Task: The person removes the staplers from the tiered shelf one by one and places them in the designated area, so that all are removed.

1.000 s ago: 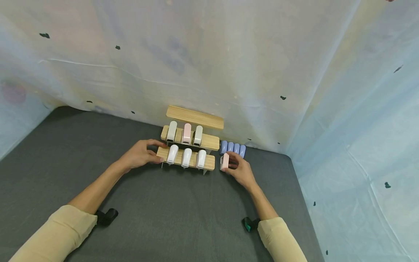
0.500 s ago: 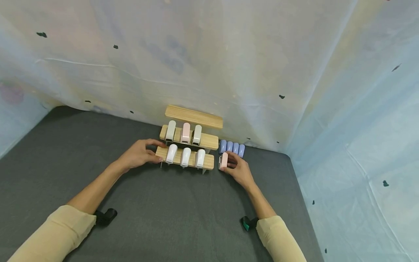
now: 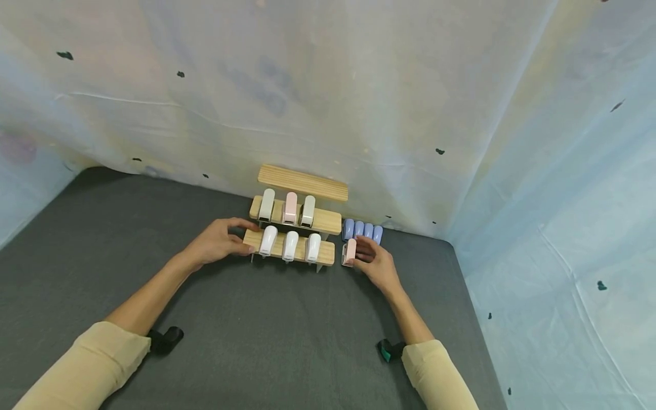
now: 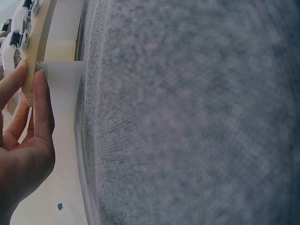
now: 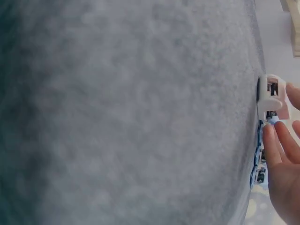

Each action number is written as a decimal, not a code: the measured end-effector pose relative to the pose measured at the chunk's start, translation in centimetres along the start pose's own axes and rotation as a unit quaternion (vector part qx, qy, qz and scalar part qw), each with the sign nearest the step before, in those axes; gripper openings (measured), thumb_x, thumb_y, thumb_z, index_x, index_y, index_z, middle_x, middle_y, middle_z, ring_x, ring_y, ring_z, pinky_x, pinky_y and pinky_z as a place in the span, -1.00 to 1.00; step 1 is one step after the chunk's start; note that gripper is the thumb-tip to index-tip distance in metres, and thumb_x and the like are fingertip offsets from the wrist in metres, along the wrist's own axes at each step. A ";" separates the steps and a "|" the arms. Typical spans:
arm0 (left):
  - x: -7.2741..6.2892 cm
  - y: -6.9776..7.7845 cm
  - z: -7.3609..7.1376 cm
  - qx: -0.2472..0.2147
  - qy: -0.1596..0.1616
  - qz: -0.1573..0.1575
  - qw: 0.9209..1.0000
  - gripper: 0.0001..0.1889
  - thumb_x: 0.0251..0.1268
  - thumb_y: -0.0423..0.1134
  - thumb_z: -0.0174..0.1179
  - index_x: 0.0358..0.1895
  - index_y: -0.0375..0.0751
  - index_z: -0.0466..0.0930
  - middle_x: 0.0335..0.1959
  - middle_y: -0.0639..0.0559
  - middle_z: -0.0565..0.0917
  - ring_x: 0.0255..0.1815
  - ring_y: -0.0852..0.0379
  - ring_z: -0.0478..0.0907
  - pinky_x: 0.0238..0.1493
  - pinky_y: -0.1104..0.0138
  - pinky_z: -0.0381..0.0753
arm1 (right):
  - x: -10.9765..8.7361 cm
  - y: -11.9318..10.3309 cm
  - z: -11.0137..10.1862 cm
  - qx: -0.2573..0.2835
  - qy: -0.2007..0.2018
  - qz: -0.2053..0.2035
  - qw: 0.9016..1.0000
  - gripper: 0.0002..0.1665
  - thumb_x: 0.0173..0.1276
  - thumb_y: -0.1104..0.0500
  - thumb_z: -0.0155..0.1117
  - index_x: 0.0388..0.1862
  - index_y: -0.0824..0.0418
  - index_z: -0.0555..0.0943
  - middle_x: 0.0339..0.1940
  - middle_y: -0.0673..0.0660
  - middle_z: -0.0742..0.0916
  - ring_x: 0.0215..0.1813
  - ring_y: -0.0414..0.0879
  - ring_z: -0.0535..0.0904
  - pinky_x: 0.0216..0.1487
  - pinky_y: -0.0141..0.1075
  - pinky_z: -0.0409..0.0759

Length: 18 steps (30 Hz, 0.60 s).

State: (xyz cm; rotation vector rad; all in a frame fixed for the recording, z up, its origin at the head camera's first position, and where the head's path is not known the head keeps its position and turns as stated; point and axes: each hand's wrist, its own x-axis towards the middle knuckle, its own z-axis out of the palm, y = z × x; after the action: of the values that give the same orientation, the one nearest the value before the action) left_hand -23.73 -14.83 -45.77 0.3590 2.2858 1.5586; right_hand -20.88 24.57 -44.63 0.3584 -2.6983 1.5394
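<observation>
The left hand [image 3: 214, 242] pinches the left end of the lowest shelf of a wooden tiered stand [image 3: 328, 254]; in the left wrist view the thumb and fingers lie on both sides of the board [image 4: 35, 51]. Three white staplers [image 3: 290, 245] stand on that shelf. On the middle shelf are two grey staplers [image 3: 308, 209] with a pink one [image 3: 290, 207] between them. Right of the stand, the right hand [image 3: 378, 265] holds a small pink stapler [image 3: 349, 252] by its ends, on the dark cloth; the right wrist view shows its white base [image 5: 263, 98].
Several blue staplers [image 3: 368, 230] stand in a row behind the right hand. The top shelf [image 3: 302, 182] rises at the back, close to a pale cloth wall [image 3: 318, 114]. Another cloth wall [image 3: 553, 285] borders the right side of the dark tabletop [image 3: 266, 341].
The pink stapler has turned slightly and sits a little more upright in the right hand. The left hand keeps its hold on the shelf. The whole head view has shifted slightly.
</observation>
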 end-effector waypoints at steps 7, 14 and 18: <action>0.0 0.2 0.0 -0.005 0.000 0.002 1.000 -0.37 0.22 -0.26 0.41 0.35 -0.29 0.43 0.06 -0.33 0.63 -0.16 0.01 0.70 -0.10 0.10 0.61 | 0.1 -0.3 -0.5 0.010 0.038 -0.031 0.999 -0.36 0.15 0.50 0.45 0.23 0.55 0.48 0.15 0.49 0.62 0.16 0.34 0.58 0.13 0.04 0.54; 0.0 0.1 -0.1 -0.005 -0.001 0.004 1.000 -0.38 0.23 -0.26 0.41 0.34 -0.28 0.44 0.03 -0.31 0.65 -0.16 -0.01 0.71 -0.09 0.09 0.60 | 0.3 -1.7 -0.4 0.031 0.059 -0.079 0.995 -0.46 0.21 0.47 0.41 0.20 0.44 0.55 0.10 0.45 0.65 0.12 0.37 0.59 0.11 0.04 0.55; -0.1 0.0 -0.1 -0.006 -0.006 0.007 1.000 -0.38 0.23 -0.24 0.41 0.34 -0.27 0.44 0.02 -0.30 0.65 -0.16 -0.05 0.71 -0.08 0.08 0.60 | 0.5 -2.6 -0.1 0.056 0.078 -0.114 0.989 -0.50 0.22 0.49 0.39 0.17 0.48 0.56 0.06 0.39 0.68 0.08 0.31 0.61 0.08 0.10 0.55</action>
State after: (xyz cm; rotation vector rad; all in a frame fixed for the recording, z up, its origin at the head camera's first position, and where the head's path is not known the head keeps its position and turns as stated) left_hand -23.70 -14.97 -45.77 0.3805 2.2683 1.5727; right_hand -20.82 23.24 -42.30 0.5056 -2.3674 1.5836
